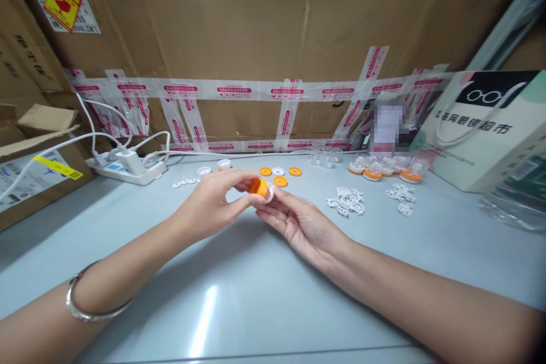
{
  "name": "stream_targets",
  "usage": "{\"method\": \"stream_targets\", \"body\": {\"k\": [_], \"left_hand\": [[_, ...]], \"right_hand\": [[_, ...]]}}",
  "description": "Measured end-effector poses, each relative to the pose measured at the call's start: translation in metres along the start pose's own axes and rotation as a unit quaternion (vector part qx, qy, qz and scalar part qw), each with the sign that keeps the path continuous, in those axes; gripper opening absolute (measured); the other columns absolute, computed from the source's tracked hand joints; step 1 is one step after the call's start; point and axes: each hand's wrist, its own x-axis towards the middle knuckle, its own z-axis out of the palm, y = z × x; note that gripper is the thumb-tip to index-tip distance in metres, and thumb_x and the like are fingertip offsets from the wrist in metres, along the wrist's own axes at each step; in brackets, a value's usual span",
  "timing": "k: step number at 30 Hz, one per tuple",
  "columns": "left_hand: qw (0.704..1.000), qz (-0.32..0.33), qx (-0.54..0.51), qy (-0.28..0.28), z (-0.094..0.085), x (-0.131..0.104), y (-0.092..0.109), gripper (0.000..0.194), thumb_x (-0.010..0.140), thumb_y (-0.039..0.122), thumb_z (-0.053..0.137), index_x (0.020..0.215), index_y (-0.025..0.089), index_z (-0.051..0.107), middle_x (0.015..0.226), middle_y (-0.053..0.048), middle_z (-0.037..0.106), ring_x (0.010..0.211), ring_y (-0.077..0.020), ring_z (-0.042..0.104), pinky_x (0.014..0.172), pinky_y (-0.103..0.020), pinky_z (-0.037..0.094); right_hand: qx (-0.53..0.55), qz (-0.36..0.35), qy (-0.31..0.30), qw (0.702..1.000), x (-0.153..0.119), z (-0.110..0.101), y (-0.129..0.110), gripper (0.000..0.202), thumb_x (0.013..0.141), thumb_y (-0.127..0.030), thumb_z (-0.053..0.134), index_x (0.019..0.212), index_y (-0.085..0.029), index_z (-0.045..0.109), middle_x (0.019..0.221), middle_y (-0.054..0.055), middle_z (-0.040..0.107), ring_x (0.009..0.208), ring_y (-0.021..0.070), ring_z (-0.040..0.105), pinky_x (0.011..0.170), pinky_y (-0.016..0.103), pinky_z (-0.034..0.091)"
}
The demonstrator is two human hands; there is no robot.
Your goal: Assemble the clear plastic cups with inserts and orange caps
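Observation:
An orange and white round plastic piece [261, 187] is held up over the middle of the table [256, 296]. My left hand [217, 199] pinches its orange side between thumb and fingers. The thumb and fingertips of my right hand [301, 222] grip the white rim from the right. Behind my hands lie several orange rings [295, 171] and a white ring [278, 171]. Small white parts [184, 181] sit in a row left of them. White openwork pieces [346, 201] are piled to the right of my right hand.
A white power strip [128, 168] with cables and an open carton [38, 170] stand at the left. Clear cups [326, 157] and clear-and-orange assemblies [372, 169] stand at the back right, beside a paper bag [478, 136]. Taped cardboard [239, 23] rises behind.

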Motion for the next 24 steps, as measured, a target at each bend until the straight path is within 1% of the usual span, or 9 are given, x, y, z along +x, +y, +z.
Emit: {"method": "stream_targets", "body": {"k": [5, 9, 13, 17, 20, 22, 24], "left_hand": [[0.996, -0.044, -0.074, -0.03, -0.001, 0.003, 0.0, 0.021, 0.079, 0.022, 0.059, 0.099, 0.017, 0.064, 0.091, -0.004, 0.07, 0.082, -0.0151, 0.064, 0.076, -0.025, 0.052], [0.987, -0.062, -0.137, -0.054, -0.001, 0.005, -0.002, 0.023, 0.081, 0.025, 0.057, 0.102, 0.018, 0.064, 0.095, -0.005, 0.07, 0.086, -0.0167, 0.065, 0.077, -0.026, 0.053], [0.979, -0.076, -0.18, -0.063, 0.0, 0.005, -0.004, 0.025, 0.083, 0.025, 0.055, 0.105, 0.019, 0.064, 0.099, -0.005, 0.069, 0.09, -0.0176, 0.065, 0.08, -0.027, 0.053], [0.97, -0.091, -0.216, -0.069, -0.002, 0.005, -0.006, 0.029, 0.084, 0.03, 0.055, 0.11, 0.019, 0.061, 0.106, -0.006, 0.066, 0.095, -0.0183, 0.063, 0.085, -0.031, 0.051], [0.97, -0.129, -0.201, -0.04, -0.007, 0.008, -0.009, 0.032, 0.082, 0.035, 0.057, 0.108, 0.017, 0.061, 0.107, -0.007, 0.066, 0.096, -0.0192, 0.062, 0.087, -0.032, 0.049], [0.973, -0.161, -0.165, -0.019, -0.01, 0.009, -0.015, 0.035, 0.08, 0.039, 0.058, 0.106, 0.016, 0.06, 0.104, -0.007, 0.067, 0.093, -0.0198, 0.062, 0.086, -0.033, 0.049], [0.981, -0.164, -0.097, -0.027, -0.012, 0.009, -0.025, 0.035, 0.079, 0.04, 0.057, 0.104, 0.016, 0.061, 0.102, -0.007, 0.066, 0.091, -0.0205, 0.062, 0.084, -0.034, 0.049]], "right_hand": [[0.009, 0.006, 0.002, 1.0, 0.0, 0.001, 0.0, 0.015, 0.08, -0.021, 0.061, 0.09, -0.012, 0.067, 0.088, 0.007, 0.07, 0.079, 0.0123, 0.066, 0.077, 0.024, 0.053], [0.008, 0.008, -0.006, 1.0, 0.0, 0.0, -0.001, 0.017, 0.082, -0.024, 0.059, 0.092, -0.012, 0.066, 0.09, 0.008, 0.07, 0.083, 0.0138, 0.066, 0.077, 0.024, 0.053], [0.008, 0.016, 0.008, 1.0, -0.001, 0.0, -0.001, 0.018, 0.084, -0.022, 0.056, 0.094, -0.01, 0.066, 0.093, 0.009, 0.069, 0.085, 0.0139, 0.066, 0.079, 0.024, 0.053], [0.016, 0.02, 0.008, 1.0, -0.001, 0.001, -0.003, 0.017, 0.084, -0.02, 0.056, 0.094, -0.01, 0.066, 0.093, 0.008, 0.069, 0.085, 0.0136, 0.066, 0.083, 0.026, 0.052], [0.031, 0.025, 0.016, 0.999, -0.002, 0.001, -0.004, 0.015, 0.085, -0.017, 0.054, 0.092, -0.009, 0.065, 0.09, 0.009, 0.069, 0.084, 0.0147, 0.067, 0.083, 0.027, 0.053], [0.039, 0.028, 0.018, 0.999, -0.003, 0.001, -0.005, 0.015, 0.086, -0.017, 0.052, 0.09, -0.008, 0.064, 0.09, 0.01, 0.069, 0.085, 0.0162, 0.068, 0.082, 0.028, 0.054], [0.042, 0.034, 0.011, 0.998, -0.004, 0.002, -0.005, 0.015, 0.087, -0.016, 0.051, 0.09, -0.008, 0.063, 0.091, 0.01, 0.069, 0.086, 0.017, 0.068, 0.08, 0.028, 0.055]]}}
